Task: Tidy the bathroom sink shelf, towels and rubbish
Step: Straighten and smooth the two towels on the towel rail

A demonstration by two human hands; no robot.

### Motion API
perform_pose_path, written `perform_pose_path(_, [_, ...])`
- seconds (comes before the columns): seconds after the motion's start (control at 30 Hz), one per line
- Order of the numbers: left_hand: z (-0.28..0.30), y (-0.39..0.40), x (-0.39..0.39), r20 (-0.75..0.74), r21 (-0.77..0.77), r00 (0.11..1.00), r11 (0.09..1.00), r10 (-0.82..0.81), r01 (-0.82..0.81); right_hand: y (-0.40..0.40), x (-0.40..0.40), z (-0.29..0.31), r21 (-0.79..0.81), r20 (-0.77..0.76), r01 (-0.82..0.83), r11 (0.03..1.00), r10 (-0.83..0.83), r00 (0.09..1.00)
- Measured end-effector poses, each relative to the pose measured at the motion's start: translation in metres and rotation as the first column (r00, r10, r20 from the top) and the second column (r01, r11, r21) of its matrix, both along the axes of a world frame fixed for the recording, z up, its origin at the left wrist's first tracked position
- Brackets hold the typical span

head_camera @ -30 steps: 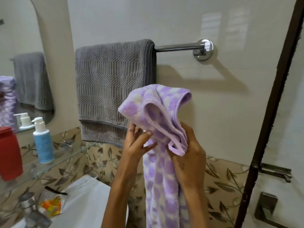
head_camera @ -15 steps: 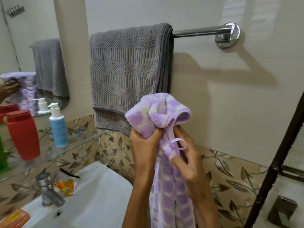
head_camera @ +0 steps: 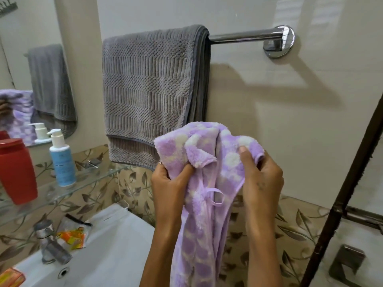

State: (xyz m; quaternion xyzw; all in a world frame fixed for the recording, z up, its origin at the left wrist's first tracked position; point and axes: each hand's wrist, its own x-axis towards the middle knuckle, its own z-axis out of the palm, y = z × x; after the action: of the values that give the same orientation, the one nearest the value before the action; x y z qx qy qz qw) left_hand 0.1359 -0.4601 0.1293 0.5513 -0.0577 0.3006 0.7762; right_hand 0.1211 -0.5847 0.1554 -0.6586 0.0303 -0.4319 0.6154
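Note:
I hold a purple and white spotted towel (head_camera: 207, 220) up in front of the wall, below the chrome towel rail (head_camera: 244, 37). My left hand (head_camera: 167, 183) grips its bunched top left part. My right hand (head_camera: 261, 179) pinches its top right edge with thumb on the front. The towel hangs down between my forearms, and a small purple loop shows at its middle. A grey ribbed towel (head_camera: 151, 92) is folded over the left part of the rail. The rail's right part is bare.
A glass shelf (head_camera: 87, 183) at left carries a red bottle (head_camera: 16, 172) and a blue pump bottle (head_camera: 62, 160). Below it are the white sink (head_camera: 116, 245), a tap (head_camera: 51, 245), an orange wrapper (head_camera: 72, 237) and an orange packet (head_camera: 11, 278). A dark door frame (head_camera: 342, 193) stands right.
My hands have drawn apart, spreading the towel's top edge wider. My right hand moved up and right to pinch the towel's corner. The view shifted slightly.

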Motion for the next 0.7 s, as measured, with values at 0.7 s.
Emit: perform_pose_path(0.7, [0.0, 0.0, -0.003, 0.045, 0.267, 0.992, 0.956, 0.115, -0.123, 0.013, -0.022, -0.013, -0.485, -0.161, -0.18, 0.856, 0.115, 0.98])
